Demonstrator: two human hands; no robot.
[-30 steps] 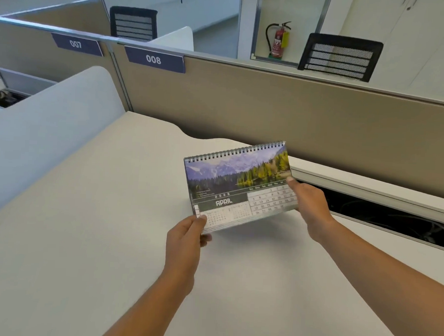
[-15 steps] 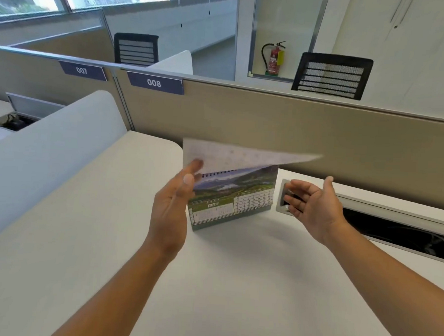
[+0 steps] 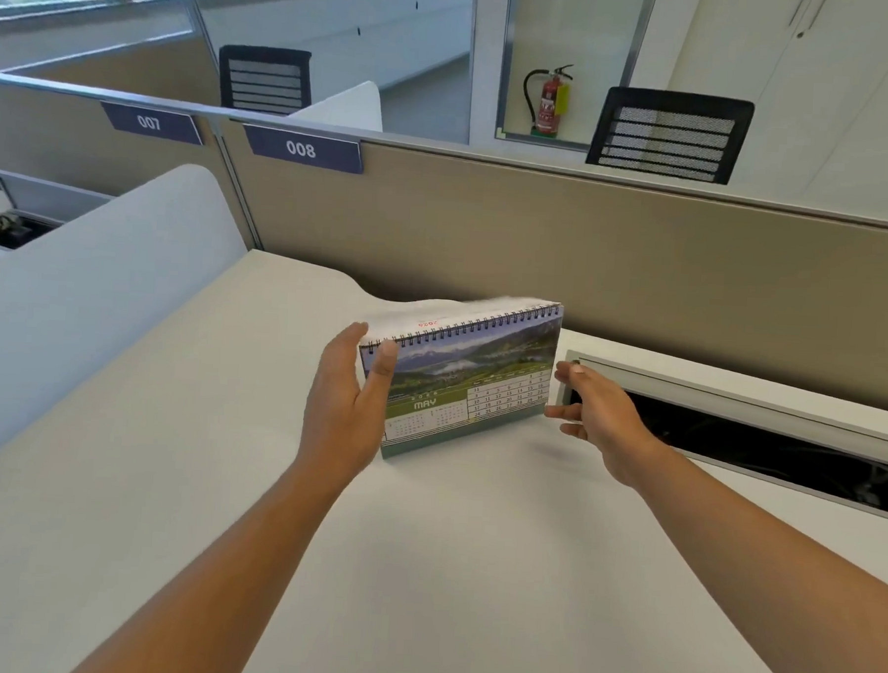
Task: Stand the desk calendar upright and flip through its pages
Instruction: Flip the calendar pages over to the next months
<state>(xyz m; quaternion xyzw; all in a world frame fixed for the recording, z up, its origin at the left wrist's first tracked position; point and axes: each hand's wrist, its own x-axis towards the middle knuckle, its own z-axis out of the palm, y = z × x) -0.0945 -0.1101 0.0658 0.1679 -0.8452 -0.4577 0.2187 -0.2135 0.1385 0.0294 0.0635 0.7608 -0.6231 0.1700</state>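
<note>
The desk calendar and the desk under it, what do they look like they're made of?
The desk calendar looks like printed paper pages, faintly glossy, on a thicker card base, bound by dark wire coils along the top edge. The desk appears to be a smooth matte off-white laminate or coated board; its even, grainless surface suggests that, though I can't be sure.

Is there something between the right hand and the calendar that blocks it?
Nothing visible does. The right hand is open just off the right edge of the desk calendar, with only bare desk in the gap.

I see a beige partition [image 3: 539, 248] far across the white desk [image 3: 218, 479], two black chairs [image 3: 668, 134] and a fire extinguisher [image 3: 549, 102] beyond.
</note>
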